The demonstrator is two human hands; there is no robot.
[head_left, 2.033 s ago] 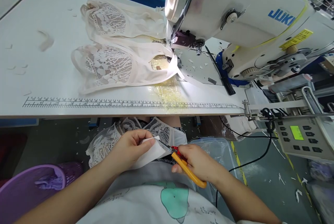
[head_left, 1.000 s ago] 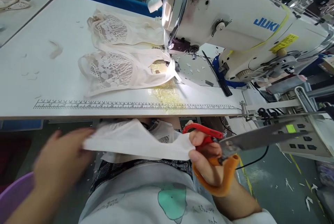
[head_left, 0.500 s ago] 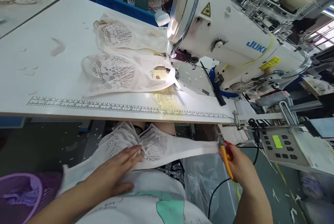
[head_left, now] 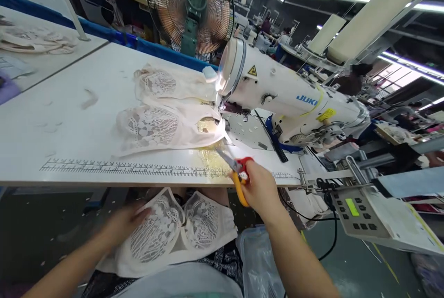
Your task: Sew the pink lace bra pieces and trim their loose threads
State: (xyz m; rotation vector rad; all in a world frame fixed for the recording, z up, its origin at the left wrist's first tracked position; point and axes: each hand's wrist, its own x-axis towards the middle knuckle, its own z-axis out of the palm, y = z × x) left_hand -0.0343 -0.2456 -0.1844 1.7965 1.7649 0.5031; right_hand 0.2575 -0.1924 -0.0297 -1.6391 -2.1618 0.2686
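A white lace bra point(head_left: 156, 231) lies across the lap, both cups facing up. My left hand point(head_left: 125, 224) is smeared by motion at the outer edge of its left cup; whether the fingers grip the fabric does not show. Above the table's front edge, my right hand point(head_left: 260, 187) is closed round scissors point(head_left: 239, 168) with one red and one orange handle. Their blades point up and left, over a yellowish taped patch point(head_left: 210, 159). Another pale lace bra point(head_left: 152, 127) lies on the table, its band reaching under the sewing machine's needle area.
The white sewing machine point(head_left: 287, 90) stands on the table point(head_left: 69, 136), which has a printed ruler point(head_left: 121, 168) along its front. Black tweezers point(head_left: 277, 147) lie beside the machine. A control panel point(head_left: 360, 214) hangs at right, and a fan point(head_left: 190, 6) stands behind.
My right hand has brought the scissors left and up from the bra's band end to above the table edge. My left hand has moved left off the bra's centre. The view has tilted up.
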